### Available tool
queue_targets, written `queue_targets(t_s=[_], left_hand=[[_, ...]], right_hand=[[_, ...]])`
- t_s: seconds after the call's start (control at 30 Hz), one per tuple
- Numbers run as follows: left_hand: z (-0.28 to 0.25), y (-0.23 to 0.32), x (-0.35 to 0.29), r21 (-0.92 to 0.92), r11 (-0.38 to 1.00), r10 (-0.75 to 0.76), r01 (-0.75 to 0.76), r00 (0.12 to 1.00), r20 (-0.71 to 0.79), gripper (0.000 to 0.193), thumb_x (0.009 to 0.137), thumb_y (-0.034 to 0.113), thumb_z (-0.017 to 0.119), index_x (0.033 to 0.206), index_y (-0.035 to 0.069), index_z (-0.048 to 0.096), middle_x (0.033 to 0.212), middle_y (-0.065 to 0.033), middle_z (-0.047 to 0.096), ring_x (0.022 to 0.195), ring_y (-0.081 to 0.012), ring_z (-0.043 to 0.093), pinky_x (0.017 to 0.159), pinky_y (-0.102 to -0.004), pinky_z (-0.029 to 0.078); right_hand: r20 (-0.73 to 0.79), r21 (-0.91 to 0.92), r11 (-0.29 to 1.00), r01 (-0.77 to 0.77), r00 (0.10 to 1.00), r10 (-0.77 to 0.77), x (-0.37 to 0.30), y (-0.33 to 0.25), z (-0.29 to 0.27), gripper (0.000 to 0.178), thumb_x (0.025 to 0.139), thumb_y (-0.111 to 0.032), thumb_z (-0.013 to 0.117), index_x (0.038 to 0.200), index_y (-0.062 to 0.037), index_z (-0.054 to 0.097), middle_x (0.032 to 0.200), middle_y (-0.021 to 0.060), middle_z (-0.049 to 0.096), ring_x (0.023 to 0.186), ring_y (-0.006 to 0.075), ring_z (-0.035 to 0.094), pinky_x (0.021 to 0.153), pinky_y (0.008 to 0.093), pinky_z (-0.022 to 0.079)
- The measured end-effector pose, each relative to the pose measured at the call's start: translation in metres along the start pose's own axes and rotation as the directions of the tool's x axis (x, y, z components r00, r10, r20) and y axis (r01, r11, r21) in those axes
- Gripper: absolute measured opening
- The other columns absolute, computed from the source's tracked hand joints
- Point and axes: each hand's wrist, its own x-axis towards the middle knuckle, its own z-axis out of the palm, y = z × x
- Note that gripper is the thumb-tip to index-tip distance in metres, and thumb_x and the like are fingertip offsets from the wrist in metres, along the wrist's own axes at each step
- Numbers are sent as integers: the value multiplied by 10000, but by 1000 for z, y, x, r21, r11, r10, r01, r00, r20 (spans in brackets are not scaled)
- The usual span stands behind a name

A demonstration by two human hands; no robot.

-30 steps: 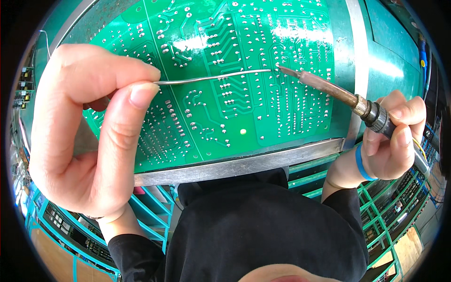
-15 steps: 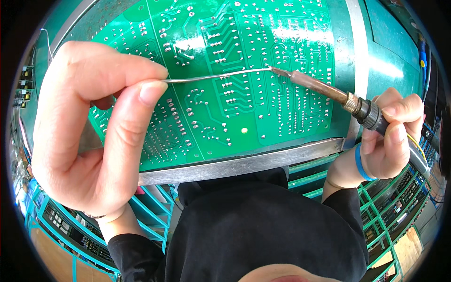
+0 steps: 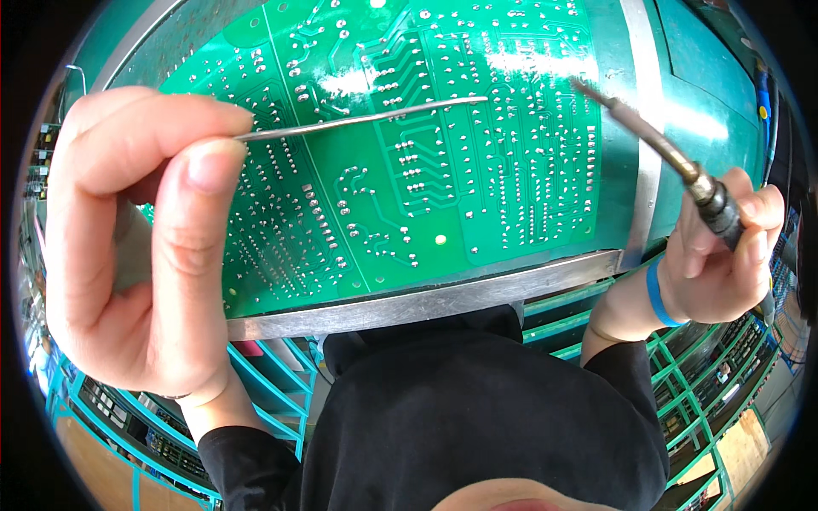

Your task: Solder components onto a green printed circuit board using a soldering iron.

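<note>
A green circuit board [image 3: 477, 170] with rows of silver solder joints lies tilted in front of me in a metal frame [image 3: 426, 302]. My left hand [image 3: 141, 247] pinches a thin silver solder wire [image 3: 366, 117] between thumb and fingers; the wire reaches right over the middle of the board. My right hand [image 3: 724, 255] grips the dark handle of a soldering iron [image 3: 656, 145], whose metal tip points up-left over the board's right part. The tip and the wire's end are apart.
A teal metal surface [image 3: 707, 102] surrounds the board at the right. Teal racks [image 3: 707, 400] with more boards stand below on both sides. My black sleeves and torso [image 3: 477, 409] fill the lower middle.
My right hand has drawn the soldering iron to the right, away from the wire's end, which it met before. The wire's end has shifted slightly left with my left hand.
</note>
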Motion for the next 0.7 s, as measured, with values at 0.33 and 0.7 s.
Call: queue_targets(t_s=[0.33, 0.7], left_hand=[[0, -2, -3, -31, 991, -133, 129, 978, -162, 125, 816, -7, 489, 882, -78, 569, 902, -126, 557, 881, -167, 498, 798, -224, 355], [6, -4, -7, -116, 985, -144, 125, 976, -166, 149, 796, -91, 493, 928, -76, 559, 957, -131, 553, 899, -167, 508, 828, -232, 370]], right_hand=[[64, -868, 388, 311, 843, -533, 43, 7, -8, 172, 840, -146, 519, 884, 18, 494, 696, 119, 530, 554, 133, 513, 503, 229, 423], [292, -871, 73, 487, 631, -718, 63, 38, 6, 182, 768, 44, 585, 937, 10, 523, 881, 54, 520, 760, 89, 516, 683, 176, 412]])
